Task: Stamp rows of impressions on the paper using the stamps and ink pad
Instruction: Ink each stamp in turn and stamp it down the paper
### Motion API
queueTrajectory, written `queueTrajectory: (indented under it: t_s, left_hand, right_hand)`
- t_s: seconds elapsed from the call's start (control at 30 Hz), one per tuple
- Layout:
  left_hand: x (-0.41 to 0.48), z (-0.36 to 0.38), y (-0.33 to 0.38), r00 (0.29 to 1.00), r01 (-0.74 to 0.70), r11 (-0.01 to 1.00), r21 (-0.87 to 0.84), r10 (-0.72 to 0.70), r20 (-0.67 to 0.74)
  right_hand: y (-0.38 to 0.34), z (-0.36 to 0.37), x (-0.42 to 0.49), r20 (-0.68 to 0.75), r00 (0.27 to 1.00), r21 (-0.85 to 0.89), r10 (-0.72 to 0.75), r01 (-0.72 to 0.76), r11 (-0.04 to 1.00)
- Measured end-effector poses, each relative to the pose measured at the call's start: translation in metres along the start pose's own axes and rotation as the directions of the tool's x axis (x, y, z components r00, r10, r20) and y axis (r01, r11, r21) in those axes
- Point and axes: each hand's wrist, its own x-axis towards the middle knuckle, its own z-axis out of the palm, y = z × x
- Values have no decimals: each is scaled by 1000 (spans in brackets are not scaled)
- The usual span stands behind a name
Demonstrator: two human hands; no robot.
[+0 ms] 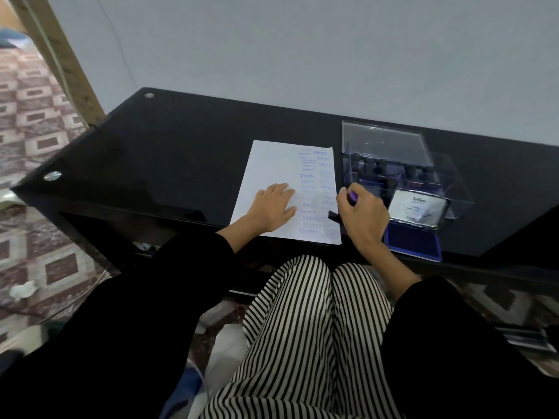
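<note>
Fingers of right hand [361,214] grip a stamp [335,215] on the paper [266,164] | left hand [273,207] flat, spread on paper | ink pad [413,244] open

My right hand [361,217] covers most of the stamp [334,216]; only a black base edge and a purple bit of the handle show. Its face is out of sight. My left hand [273,207] hides part of the paper [266,167]. Many impressions [314,189] are too faint or blurred to read. Stamps inside the clear box [393,167] are dark shapes, count unclear. Small print on the ink pad [416,225] lid unreadable.
</note>
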Motion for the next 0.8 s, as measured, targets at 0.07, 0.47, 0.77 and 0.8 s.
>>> queueTrajectory:
  t_s: [0.07,0.47,0.77,0.8]
  left_hand:
    - [1,-3,4,1000,15,1000,-18,-15,-3]
    - [6,-20,52,989,-106,991,-76,97,-113]
    - [6,5,108,919,-384,913,-140,362,-158]
    - [6,9,114,916,-392,910,-135,373,-148]
  right_hand:
    - [5,-8,4,1,1000,-3,-2,2,1000]
    - [34,-37,5,10,998,-37,64,-64,997]
    - [84,-70,8,-51,991,-191,120,-128,973]
    - [87,-71,8,-50,993,-210,109,-117,971]
